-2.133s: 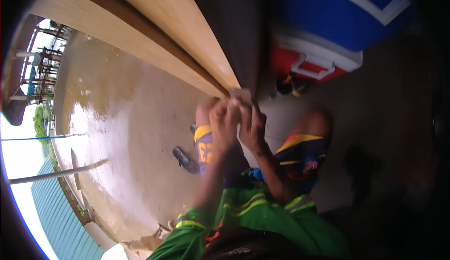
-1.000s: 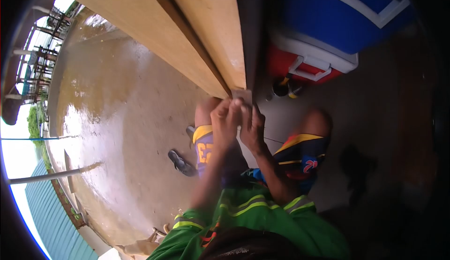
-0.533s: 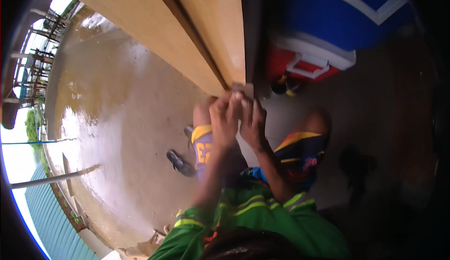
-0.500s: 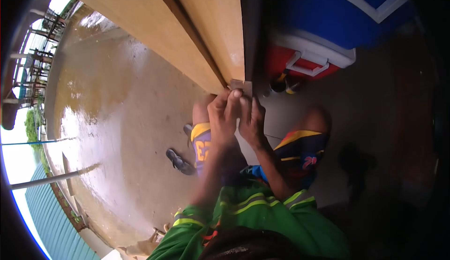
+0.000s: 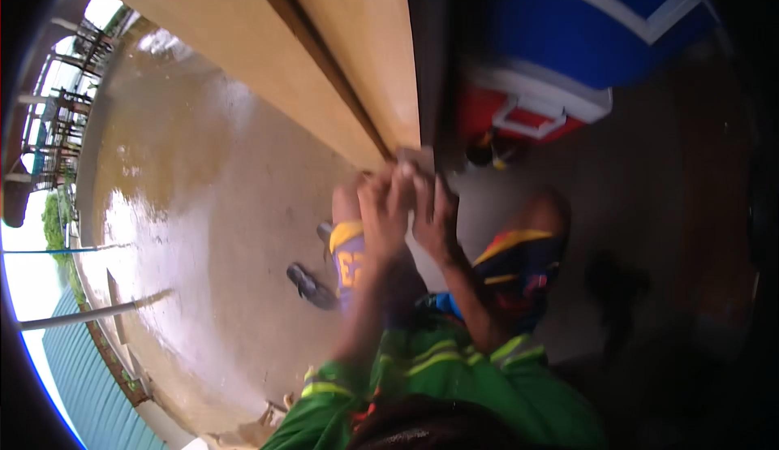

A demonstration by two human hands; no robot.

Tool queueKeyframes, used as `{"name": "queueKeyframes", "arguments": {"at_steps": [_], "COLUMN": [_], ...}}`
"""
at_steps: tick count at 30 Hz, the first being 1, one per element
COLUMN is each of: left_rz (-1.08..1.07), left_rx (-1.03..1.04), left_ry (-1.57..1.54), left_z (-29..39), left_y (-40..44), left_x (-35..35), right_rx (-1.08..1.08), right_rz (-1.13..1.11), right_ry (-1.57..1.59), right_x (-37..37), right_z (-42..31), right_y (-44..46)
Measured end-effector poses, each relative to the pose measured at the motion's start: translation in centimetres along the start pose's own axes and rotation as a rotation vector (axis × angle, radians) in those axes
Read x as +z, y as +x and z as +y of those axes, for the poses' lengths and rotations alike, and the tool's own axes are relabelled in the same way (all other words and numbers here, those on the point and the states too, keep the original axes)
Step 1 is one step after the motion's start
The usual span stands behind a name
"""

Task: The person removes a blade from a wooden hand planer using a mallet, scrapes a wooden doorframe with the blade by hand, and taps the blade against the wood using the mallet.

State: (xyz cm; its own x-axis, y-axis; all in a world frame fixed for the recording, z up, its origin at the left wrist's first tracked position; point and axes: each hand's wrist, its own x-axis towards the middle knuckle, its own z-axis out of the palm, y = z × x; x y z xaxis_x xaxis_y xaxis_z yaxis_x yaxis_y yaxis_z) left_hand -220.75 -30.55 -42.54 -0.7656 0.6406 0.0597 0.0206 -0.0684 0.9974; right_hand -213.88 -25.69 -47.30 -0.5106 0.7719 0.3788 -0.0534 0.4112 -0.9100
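Observation:
My left hand (image 5: 385,209) and my right hand (image 5: 436,216) are side by side at the low end of a light wooden door frame (image 5: 375,36). Both are closed, fingers bent and thumbs drawn together, on a small flat grey-brown piece (image 5: 419,156). It lies against the frame's end, and its far edge sticks out beyond my fingertips. Blur hides its exact kind. A dark groove runs down the wood toward my left fingers.
To the right, a blue cooler (image 5: 584,20) with a white handle sits above a red cooler (image 5: 531,113) with a white lid. Small dark and yellow items (image 5: 487,154) lie beside them. A black flip-flop (image 5: 312,286) rests on wet concrete (image 5: 203,206) at left.
The view has shifted slightly and blurred. My hands and the flat piece sit a little lower in the picture, together with the frame's end. Both hands keep their hold.

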Motion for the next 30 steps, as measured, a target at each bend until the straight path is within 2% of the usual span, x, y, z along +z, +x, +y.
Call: {"name": "queueKeyframes", "arguments": {"at_steps": [1,2,3,4,6,9,10,11,14,16,17,19,22,24,26,29,30], "left_rz": [-0.005,-0.012,-0.034,-0.036,0.024,-0.051,-0.027,-0.029,-0.028,-0.035,-0.032,-0.024,-0.042,-0.026,-0.037,-0.051,-0.033], "left_rx": [-0.041,-0.052,-0.084,0.002,0.045,-0.045,-0.113,-0.069,-0.139,-0.085,-0.077,-0.026,0.024,-0.002,-0.082,-0.024,-0.043], "left_ry": [-0.070,0.002,-0.002,0.072,0.137,0.060,-0.039,-0.016,0.064,0.084,0.097,0.111,0.226,0.199,0.166,0.193,0.183], "left_z": [0.5,0.7,0.5,0.1,-0.5,0.6,-0.2,-0.4,-2.4,0.6,1.5,-0.1,0.0,1.6,1.4,1.1,1.4], "left_y": [0.0,-0.4,-0.7,-0.9,-1.0,-0.2,-0.6,-0.7,-1.2,0.0,-0.3,-0.1,-1.3,-0.1,-0.2,-1.1,-1.3], "left_x": [-0.2,-0.5,-0.8,-0.8,0.0,-0.3,-0.4,-0.5,-0.5,-0.2,-0.3,-0.7,-0.5,-0.2,-0.7,-0.6,-0.3], "right_rx": [0.174,0.011,0.115,0.122,0.067,0.177,0.101,0.243,-0.034,-0.143,0.083,0.056,0.068,-0.096,0.144,0.154,-0.029], "right_rz": [-0.064,0.003,0.034,0.066,0.145,-0.019,-0.024,0.014,0.070,0.063,-0.027,-0.010,0.099,0.104,-0.089,0.052,0.103], "right_ry": [0.125,0.057,0.090,0.120,0.165,0.107,-0.003,0.128,0.008,-0.112,0.057,0.003,0.171,-0.074,0.020,0.138,0.103], "right_x": [-0.2,0.1,0.4,0.5,0.7,-0.2,-0.2,-0.2,0.0,0.0,-0.1,0.1,0.3,0.2,-0.6,-0.1,0.1], "right_z": [-1.0,-0.6,-0.4,-0.5,-0.9,-0.2,0.1,-1.0,0.6,0.8,0.4,0.2,0.2,0.5,0.0,-0.7,-0.7], "right_y": [0.8,0.5,-0.2,-0.9,-0.7,0.1,-0.3,-0.2,-0.6,-0.2,0.0,-0.4,-1.4,-0.1,0.1,-1.1,-0.8]}}
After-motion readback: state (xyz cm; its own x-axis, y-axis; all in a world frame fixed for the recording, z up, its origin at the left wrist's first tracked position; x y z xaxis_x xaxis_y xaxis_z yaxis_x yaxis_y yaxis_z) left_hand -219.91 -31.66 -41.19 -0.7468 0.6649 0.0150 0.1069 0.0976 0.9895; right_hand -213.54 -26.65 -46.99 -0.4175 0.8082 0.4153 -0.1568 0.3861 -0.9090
